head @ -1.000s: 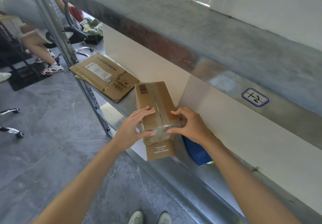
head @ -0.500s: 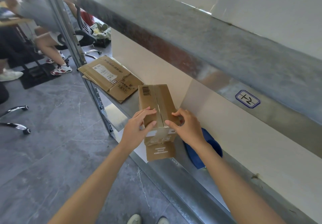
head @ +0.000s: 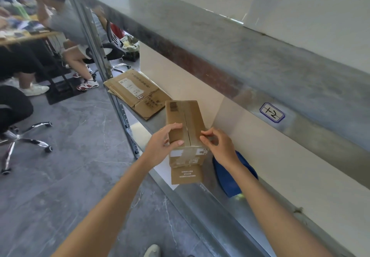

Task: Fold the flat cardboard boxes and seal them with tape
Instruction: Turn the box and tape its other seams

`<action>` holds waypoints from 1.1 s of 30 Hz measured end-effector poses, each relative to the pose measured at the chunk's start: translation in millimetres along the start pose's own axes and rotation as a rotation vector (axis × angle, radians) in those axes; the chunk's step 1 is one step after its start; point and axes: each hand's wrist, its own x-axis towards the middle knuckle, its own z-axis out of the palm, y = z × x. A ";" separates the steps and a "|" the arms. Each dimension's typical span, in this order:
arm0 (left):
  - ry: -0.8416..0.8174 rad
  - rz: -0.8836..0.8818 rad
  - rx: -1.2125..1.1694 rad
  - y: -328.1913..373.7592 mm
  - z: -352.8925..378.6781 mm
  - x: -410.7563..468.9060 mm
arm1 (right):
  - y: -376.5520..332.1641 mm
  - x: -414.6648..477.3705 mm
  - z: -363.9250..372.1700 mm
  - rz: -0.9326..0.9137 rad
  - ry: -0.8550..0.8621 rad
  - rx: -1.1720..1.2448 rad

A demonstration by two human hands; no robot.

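A small folded cardboard box [head: 185,116] stands on the metal shelf [head: 154,123], its top flaps closed along a centre seam and one end flap hanging down over the shelf edge. My left hand [head: 163,143] grips the box's near left corner, thumb on top. My right hand [head: 219,146] hovers at the box's right side with thumb and forefinger pinched together, just touching the top edge. A stack of flat cardboard boxes [head: 138,94] lies further left on the same shelf.
A blue object [head: 230,178] lies on the shelf behind my right wrist. An upper shelf beam with a label [head: 272,112] runs overhead. A metal upright [head: 112,88] stands at left. Seated people and office chairs [head: 24,138] occupy the floor on the left.
My right hand has lifted off the box top and drawn back to its right edge with fingers pinched. The view has shifted, showing more of the room at left.
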 end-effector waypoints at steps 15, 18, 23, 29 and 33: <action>-0.183 0.133 0.296 -21.5 -72.0 93.0 | -43.0 -23.4 9.2 0.228 0.059 -0.171; -0.333 0.102 0.231 -29.8 -79.0 109.9 | -50.8 -33.0 19.6 0.267 0.145 -0.217; -0.419 0.230 0.257 -51.9 -92.9 119.2 | -66.6 -39.1 43.3 0.305 0.338 -0.255; -0.287 0.259 0.267 -54.1 -96.9 108.8 | -80.8 -45.7 66.5 0.350 0.557 -0.203; -0.248 0.257 0.188 -48.2 -93.3 99.1 | -82.5 -56.1 71.4 0.393 0.697 -0.118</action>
